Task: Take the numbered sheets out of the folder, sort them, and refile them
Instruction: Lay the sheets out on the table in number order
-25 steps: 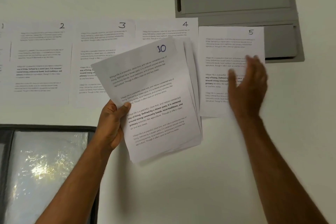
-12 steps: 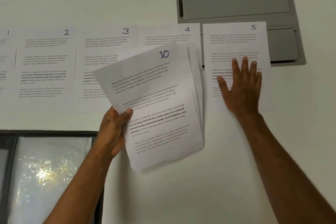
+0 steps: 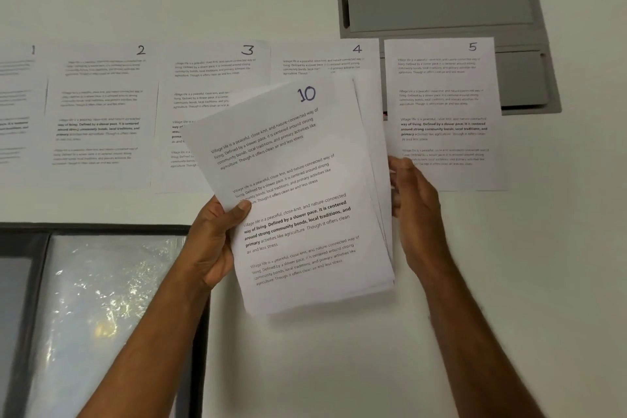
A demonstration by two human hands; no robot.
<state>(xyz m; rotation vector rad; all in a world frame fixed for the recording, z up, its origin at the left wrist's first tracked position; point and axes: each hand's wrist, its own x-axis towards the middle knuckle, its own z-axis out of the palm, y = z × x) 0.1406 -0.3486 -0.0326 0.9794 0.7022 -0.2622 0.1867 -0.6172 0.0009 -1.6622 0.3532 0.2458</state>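
Sheets numbered 1 point(image 3: 17, 105), 2 point(image 3: 101, 112), 3 point(image 3: 210, 78), 4 point(image 3: 322, 61) and 5 point(image 3: 444, 105) lie in a row on the white table. My left hand point(image 3: 217, 241) grips the left edge of a fanned stack of sheets point(image 3: 298, 200), held above the table with sheet 10 on top. My right hand point(image 3: 414, 210) is at the stack's right edge, fingers curled on the sheets behind the top one. The open folder point(image 3: 101, 309) with shiny plastic sleeves lies at the lower left.
A grey recessed panel point(image 3: 441, 3) is set into the table at the upper right, partly under sheet 5. The bare white tabletop point(image 3: 339, 366) stretches below the stack and to the right.
My right hand left sheet 5, where it was pressing flat, and came back to the right edge of the held stack. Sheet 5 now lies straight in the row.
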